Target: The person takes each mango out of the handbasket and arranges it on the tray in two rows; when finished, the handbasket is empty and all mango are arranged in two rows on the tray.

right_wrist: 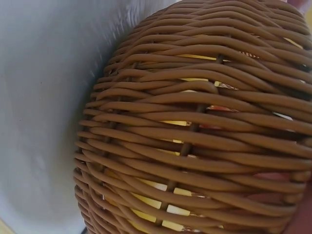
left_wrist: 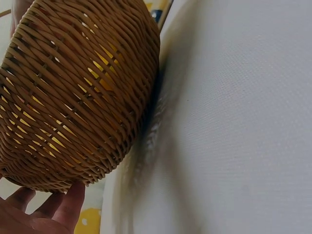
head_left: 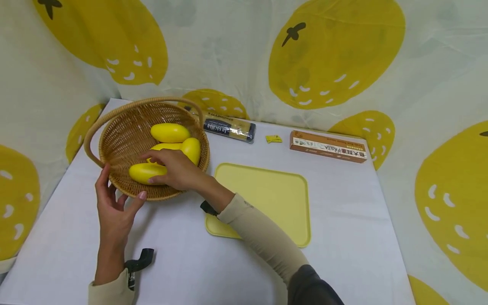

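A wicker basket (head_left: pixel 126 135) with a hooped handle stands at the left of the table, tilted toward me. Several smooth yellow oval fruits (head_left: pixel 170 132) lie inside it. My right hand (head_left: pixel 178 169) reaches in over the near right rim and grips the nearest yellow fruit (head_left: pixel 142 173), thumb on its near side and fingers across the top. With thumb and fingers spread around the near left rim, my left hand (head_left: pixel 116 214) holds the basket. The left wrist view shows its fingertips (left_wrist: pixel 70 207) against the wicker. Weave hides the right hand's grip in the right wrist view.
A pale yellow tray (head_left: pixel 267 203) lies right of the basket, partly under the right forearm. Along the back are a dark spaghetti packet (head_left: pixel 228 128), a small yellow wrapper (head_left: pixel 273 139) and a brown pasta box (head_left: pixel 328 146). A fruit-print curtain (head_left: pixel 228 51) hangs behind the table.
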Demonstrator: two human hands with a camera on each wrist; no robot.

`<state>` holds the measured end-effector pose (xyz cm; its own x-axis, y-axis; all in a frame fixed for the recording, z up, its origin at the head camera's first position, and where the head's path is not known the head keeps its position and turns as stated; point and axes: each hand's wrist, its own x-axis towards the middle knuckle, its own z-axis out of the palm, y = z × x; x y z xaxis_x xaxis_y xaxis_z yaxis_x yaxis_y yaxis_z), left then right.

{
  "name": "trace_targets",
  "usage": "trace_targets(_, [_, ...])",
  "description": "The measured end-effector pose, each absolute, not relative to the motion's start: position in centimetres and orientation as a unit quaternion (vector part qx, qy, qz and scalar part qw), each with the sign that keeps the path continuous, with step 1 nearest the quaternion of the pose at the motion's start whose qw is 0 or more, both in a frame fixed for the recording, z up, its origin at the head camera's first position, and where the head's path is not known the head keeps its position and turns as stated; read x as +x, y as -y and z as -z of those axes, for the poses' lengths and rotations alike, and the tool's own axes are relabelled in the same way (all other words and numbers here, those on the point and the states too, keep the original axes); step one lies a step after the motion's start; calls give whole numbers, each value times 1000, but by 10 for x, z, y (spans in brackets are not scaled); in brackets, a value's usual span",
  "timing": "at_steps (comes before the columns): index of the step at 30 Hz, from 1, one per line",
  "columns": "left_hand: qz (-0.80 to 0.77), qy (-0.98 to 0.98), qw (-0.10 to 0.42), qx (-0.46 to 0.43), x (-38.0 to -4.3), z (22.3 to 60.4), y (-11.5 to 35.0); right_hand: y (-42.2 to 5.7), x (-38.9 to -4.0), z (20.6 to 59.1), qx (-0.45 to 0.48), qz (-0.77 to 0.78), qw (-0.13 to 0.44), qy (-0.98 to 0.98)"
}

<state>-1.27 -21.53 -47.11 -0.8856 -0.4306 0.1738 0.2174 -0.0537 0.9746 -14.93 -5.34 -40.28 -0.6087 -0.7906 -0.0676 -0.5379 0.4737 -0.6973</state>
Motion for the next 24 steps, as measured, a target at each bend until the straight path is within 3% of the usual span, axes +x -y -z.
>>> trace_targets(24, [704,668,222,94,-11,474,214,80,-157,410,-393,162,208,-881])
